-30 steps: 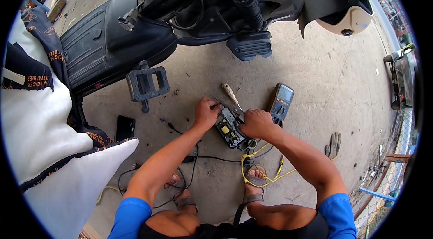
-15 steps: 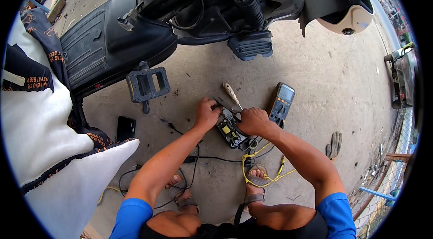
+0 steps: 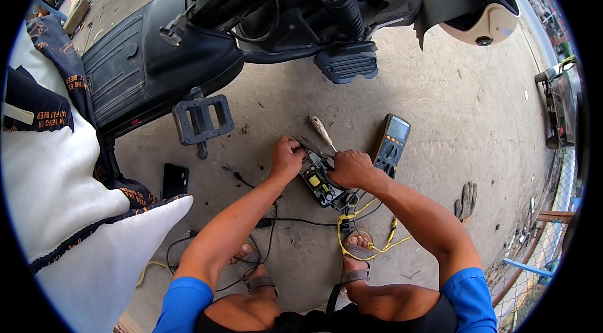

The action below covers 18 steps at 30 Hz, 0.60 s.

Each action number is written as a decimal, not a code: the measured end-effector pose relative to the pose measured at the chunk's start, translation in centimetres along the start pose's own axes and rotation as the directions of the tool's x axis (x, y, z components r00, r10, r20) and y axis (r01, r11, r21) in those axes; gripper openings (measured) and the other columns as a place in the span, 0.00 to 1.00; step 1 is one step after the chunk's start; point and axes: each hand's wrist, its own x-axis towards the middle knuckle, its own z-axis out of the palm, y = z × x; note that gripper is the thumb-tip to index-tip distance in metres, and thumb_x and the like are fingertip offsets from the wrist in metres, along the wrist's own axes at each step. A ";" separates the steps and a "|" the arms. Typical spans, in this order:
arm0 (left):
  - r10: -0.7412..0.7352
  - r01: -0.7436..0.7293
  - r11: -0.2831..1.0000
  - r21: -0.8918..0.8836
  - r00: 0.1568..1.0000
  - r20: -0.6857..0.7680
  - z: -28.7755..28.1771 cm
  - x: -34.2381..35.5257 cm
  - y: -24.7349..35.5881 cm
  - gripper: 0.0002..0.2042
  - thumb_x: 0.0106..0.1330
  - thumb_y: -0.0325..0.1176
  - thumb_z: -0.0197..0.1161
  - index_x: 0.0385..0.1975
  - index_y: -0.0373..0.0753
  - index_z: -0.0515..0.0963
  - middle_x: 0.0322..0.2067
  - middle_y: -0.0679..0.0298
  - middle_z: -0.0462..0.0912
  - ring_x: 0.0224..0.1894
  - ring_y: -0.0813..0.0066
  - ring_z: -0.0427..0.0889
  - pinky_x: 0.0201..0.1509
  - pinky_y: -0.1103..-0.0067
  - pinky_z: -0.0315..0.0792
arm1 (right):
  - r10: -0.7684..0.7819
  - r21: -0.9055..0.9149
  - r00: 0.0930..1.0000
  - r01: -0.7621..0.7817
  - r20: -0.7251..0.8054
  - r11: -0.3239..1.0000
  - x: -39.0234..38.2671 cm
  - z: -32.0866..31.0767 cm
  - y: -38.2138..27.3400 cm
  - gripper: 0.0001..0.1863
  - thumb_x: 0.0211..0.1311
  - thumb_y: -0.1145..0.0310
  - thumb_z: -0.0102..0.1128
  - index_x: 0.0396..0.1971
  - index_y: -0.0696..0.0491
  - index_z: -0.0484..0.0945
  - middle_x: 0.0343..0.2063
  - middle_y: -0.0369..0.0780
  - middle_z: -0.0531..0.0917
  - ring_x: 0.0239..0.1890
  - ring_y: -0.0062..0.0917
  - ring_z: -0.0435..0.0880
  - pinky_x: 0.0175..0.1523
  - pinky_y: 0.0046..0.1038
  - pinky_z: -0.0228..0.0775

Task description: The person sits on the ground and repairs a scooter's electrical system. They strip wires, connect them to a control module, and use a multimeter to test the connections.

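A circuit board [image 3: 318, 182] with a yellow-wrapped part and a dark casing lies at a slant on the ground between my hands. My left hand [image 3: 288, 159] is closed at its upper left end, by a dark strip that runs toward my other hand. Over the board's right side my right hand [image 3: 352, 169] is closed, knuckles up. My fingers hide what each hand grips. Just beyond lies a screwdriver [image 3: 321, 129] with a pale handle, its shaft pointing toward my right hand. A multimeter [image 3: 393, 140] lies to the right of that hand.
Yellow cable [image 3: 343, 235] and black cable [image 3: 301, 222] trail around my sandalled feet. A phone [image 3: 175, 180] lies left, a glove [image 3: 465, 201] right. The scooter's pedal [image 3: 202, 119] juts out ahead of my left arm. White padded cloth [image 3: 56, 188] hangs at far left.
The whole view has shifted slightly. Both hands stay at the circuit board with almost the same grip.
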 end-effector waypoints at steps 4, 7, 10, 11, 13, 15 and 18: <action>-0.023 0.023 1.000 -0.011 1.000 -0.002 0.0 -0.1 0.6 0.08 0.53 0.26 0.70 0.33 0.35 0.86 0.37 0.56 0.80 0.42 0.58 0.80 0.46 0.69 0.74 | 0.007 0.005 1.000 -0.007 0.008 1.000 -0.1 -0.1 0.1 0.21 0.51 0.57 0.57 0.30 0.61 0.86 0.34 0.54 0.86 0.42 0.48 0.87 0.49 0.42 0.79; -0.033 0.033 0.999 -0.021 0.999 -0.003 0.0 -0.1 0.7 0.07 0.53 0.26 0.70 0.32 0.34 0.85 0.37 0.56 0.80 0.42 0.57 0.81 0.46 0.69 0.74 | 0.007 0.003 1.000 -0.007 0.015 1.000 -0.1 -0.2 0.1 0.21 0.51 0.58 0.56 0.30 0.61 0.86 0.34 0.54 0.86 0.42 0.47 0.87 0.49 0.42 0.79; -0.024 0.024 1.000 0.006 1.000 0.019 -0.1 0.2 0.4 0.07 0.53 0.26 0.70 0.31 0.33 0.85 0.37 0.56 0.80 0.41 0.57 0.81 0.45 0.68 0.74 | -0.006 -0.008 1.000 0.006 0.005 1.000 -0.2 -0.4 0.0 0.20 0.51 0.58 0.56 0.30 0.61 0.86 0.35 0.54 0.86 0.42 0.47 0.87 0.49 0.42 0.79; -0.012 0.012 1.000 0.013 1.000 0.009 -0.1 0.1 0.3 0.06 0.55 0.26 0.70 0.32 0.34 0.85 0.36 0.57 0.79 0.40 0.60 0.79 0.43 0.70 0.72 | -0.012 -0.013 1.000 0.012 -0.002 1.000 -0.2 -0.4 -0.1 0.20 0.51 0.59 0.56 0.31 0.61 0.86 0.35 0.55 0.86 0.43 0.47 0.87 0.49 0.42 0.79; 0.012 -0.012 1.000 0.024 1.000 -0.009 0.1 0.0 0.3 0.05 0.58 0.27 0.68 0.33 0.34 0.85 0.33 0.60 0.77 0.37 0.67 0.77 0.39 0.72 0.70 | -0.017 -0.031 1.000 0.016 -0.020 0.999 -0.3 -0.3 0.0 0.20 0.51 0.59 0.55 0.30 0.61 0.86 0.35 0.55 0.86 0.43 0.48 0.87 0.49 0.42 0.78; 0.003 -0.003 1.000 0.016 1.000 -0.013 0.2 0.0 0.3 0.05 0.59 0.27 0.69 0.33 0.35 0.85 0.34 0.60 0.77 0.37 0.66 0.77 0.40 0.72 0.70 | -0.022 -0.043 0.999 0.021 -0.025 0.999 -0.3 -0.3 0.0 0.19 0.51 0.60 0.55 0.30 0.61 0.86 0.35 0.56 0.86 0.43 0.48 0.87 0.49 0.42 0.78; -0.004 0.004 1.000 0.007 1.000 -0.014 0.1 0.0 0.3 0.05 0.59 0.27 0.69 0.33 0.35 0.85 0.34 0.61 0.77 0.37 0.67 0.77 0.40 0.72 0.70 | -0.034 -0.054 0.999 0.033 -0.026 0.998 -0.4 -0.4 -0.1 0.19 0.51 0.61 0.55 0.30 0.62 0.86 0.34 0.56 0.86 0.42 0.48 0.87 0.49 0.42 0.79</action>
